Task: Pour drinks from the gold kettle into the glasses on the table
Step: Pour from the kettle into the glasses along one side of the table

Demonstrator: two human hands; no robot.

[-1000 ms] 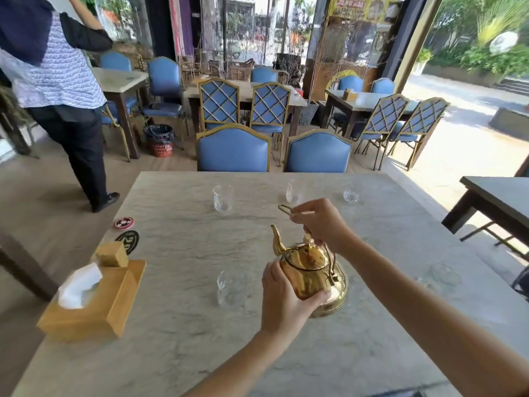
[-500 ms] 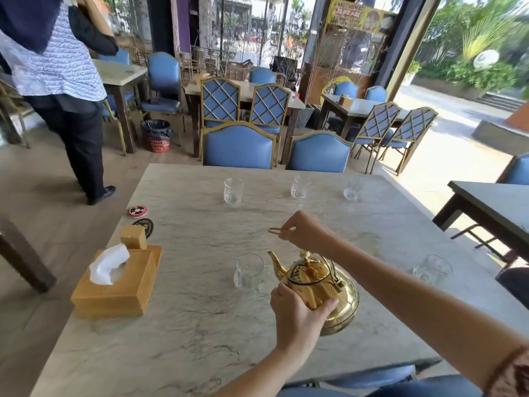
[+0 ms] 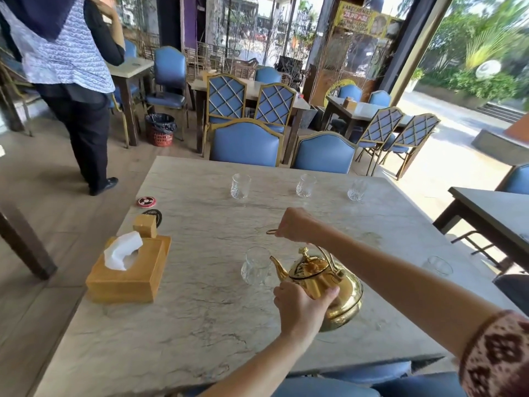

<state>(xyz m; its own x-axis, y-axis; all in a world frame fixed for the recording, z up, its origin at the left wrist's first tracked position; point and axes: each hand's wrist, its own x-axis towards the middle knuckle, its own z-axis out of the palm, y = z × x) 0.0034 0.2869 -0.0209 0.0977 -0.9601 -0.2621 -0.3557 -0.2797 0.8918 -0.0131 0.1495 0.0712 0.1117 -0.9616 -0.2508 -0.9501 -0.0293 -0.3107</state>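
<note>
The gold kettle (image 3: pixel 342 293) stands on the marble table (image 3: pixel 200 325), near its front. My left hand (image 3: pixel 300 306) grips the kettle's body from the near side. My right hand (image 3: pixel 296 226) holds the top of its curved handle. The spout points left, almost touching a clear glass (image 3: pixel 255 266) that stands upright just beside it. Three more glasses stand in a row at the far side: left (image 3: pixel 240 186), middle (image 3: pixel 306 185), right (image 3: pixel 355 190). Another glass (image 3: pixel 437 266) sits by the right edge.
A wooden tissue box (image 3: pixel 127 275) lies at the table's left, with two round coasters (image 3: pixel 146 202) behind it. Blue chairs (image 3: pixel 246 146) line the far edge. A person (image 3: pixel 68 81) stands on the floor to the left. A dark table (image 3: pixel 495 213) is to the right.
The view has pulled back and tilted down. The kettle has come down beside the near glass with its spout close to the rim. Both hands keep their hold.
</note>
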